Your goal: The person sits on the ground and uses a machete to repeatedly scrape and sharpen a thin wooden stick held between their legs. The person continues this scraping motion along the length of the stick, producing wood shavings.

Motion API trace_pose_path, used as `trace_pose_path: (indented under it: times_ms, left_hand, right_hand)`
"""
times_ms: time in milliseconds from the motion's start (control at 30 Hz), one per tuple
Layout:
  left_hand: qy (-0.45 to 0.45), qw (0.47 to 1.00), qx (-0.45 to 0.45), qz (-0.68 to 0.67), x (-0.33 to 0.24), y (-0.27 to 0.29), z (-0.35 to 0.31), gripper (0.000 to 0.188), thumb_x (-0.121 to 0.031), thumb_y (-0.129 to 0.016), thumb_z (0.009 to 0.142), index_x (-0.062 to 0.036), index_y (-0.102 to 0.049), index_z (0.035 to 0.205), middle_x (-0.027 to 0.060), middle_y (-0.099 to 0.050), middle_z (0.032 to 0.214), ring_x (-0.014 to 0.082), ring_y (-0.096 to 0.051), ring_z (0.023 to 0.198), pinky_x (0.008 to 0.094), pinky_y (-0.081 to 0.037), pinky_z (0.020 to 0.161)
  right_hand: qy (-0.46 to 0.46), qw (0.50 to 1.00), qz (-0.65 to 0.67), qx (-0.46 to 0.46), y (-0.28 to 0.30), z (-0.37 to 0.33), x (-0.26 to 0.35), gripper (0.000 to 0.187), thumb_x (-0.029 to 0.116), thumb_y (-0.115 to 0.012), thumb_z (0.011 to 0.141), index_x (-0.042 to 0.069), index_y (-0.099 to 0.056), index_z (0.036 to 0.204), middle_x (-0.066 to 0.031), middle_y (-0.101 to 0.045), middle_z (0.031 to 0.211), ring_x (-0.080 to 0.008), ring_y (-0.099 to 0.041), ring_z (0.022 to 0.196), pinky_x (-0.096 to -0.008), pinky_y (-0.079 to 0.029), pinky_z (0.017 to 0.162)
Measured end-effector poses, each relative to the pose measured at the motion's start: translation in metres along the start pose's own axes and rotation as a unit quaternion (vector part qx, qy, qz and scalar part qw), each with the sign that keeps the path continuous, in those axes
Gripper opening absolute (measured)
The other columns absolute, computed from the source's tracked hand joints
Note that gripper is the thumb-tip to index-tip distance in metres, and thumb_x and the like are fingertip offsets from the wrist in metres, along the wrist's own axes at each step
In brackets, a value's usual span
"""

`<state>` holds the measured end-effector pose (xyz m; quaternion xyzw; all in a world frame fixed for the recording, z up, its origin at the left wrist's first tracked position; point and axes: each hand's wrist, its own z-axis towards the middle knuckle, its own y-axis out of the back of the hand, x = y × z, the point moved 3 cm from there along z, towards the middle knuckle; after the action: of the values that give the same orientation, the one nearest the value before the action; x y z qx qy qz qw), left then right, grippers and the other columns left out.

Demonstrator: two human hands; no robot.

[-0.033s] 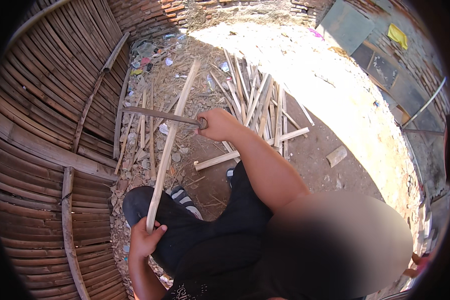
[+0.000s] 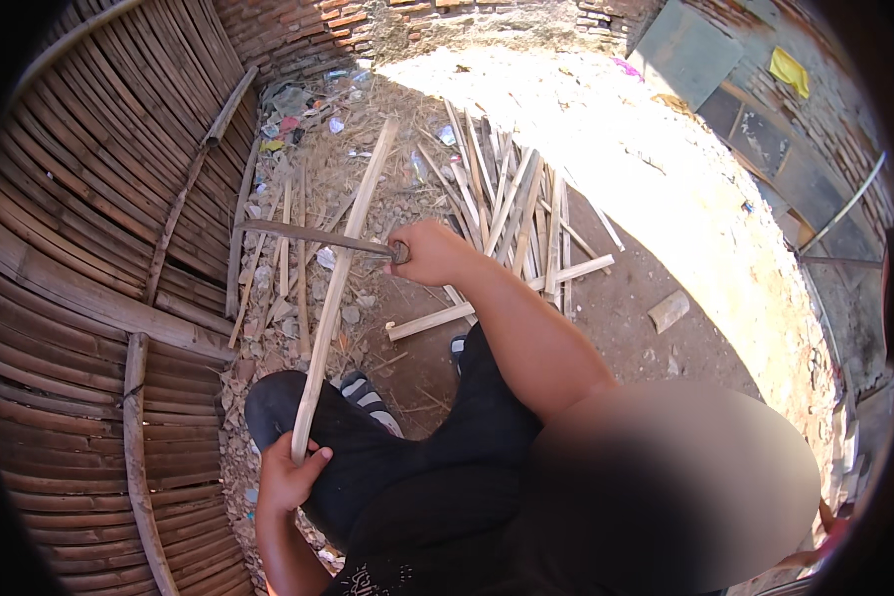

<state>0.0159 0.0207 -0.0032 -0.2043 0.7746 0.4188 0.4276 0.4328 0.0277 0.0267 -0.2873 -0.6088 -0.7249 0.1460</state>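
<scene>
Near my left knee, my left hand (image 2: 288, 479) is closed round the near end of a long pale wooden strip (image 2: 330, 308). The strip slants away from me, its far end over the littered ground. My right hand (image 2: 430, 254) grips the handle of a machete (image 2: 293, 231), partly hidden by my fingers. Its dark blade points left and lies across the strip, above the strip's middle. Whether the edge bites into the wood, I cannot tell.
Several cut strips (image 2: 512, 204) lie piled beyond my right hand, with one loose strip (image 2: 502, 295) crossing near my feet. A bamboo slat wall (image 2: 99, 268) stands close on the left. Rubble and litter (image 2: 298, 114) cover the ground beside it. A short block (image 2: 669, 311) lies to the right.
The machete and my right hand have shifted very slightly toward me along the strip. My left hand and the strip stay put.
</scene>
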Motion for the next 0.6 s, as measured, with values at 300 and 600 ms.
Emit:
trace_pose_path:
  times_ms: [300,600]
  left_hand:
    - [-0.012,1.0,-0.008,0.024,-0.004,0.002,-0.002,0.028,-0.017,-0.087,0.082,-0.0032,-0.065,0.093,-0.0032,-0.058,0.072,0.0072,-0.052,0.066,0.0257,-0.042,0.059]
    - [-0.01,1.0,0.008,0.022,-0.003,0.003,-0.001,0.028,-0.02,-0.087,0.084,-0.003,-0.067,0.092,-0.0036,-0.057,0.069,0.0064,-0.051,0.064,0.0258,-0.042,0.057]
  right_hand:
    - [0.196,0.969,-0.077,0.131,-0.052,-0.013,0.053,0.04,0.042,-0.079,0.083,0.009,-0.073,0.105,-0.0188,-0.073,0.09,-0.0407,-0.07,0.09,-0.0517,-0.054,0.081]
    - [0.005,0.999,0.014,-0.04,0.005,-0.001,-0.001,0.043,0.041,-0.08,0.084,0.005,-0.073,0.108,-0.0214,-0.071,0.084,-0.0421,-0.07,0.087,-0.0491,-0.054,0.079]
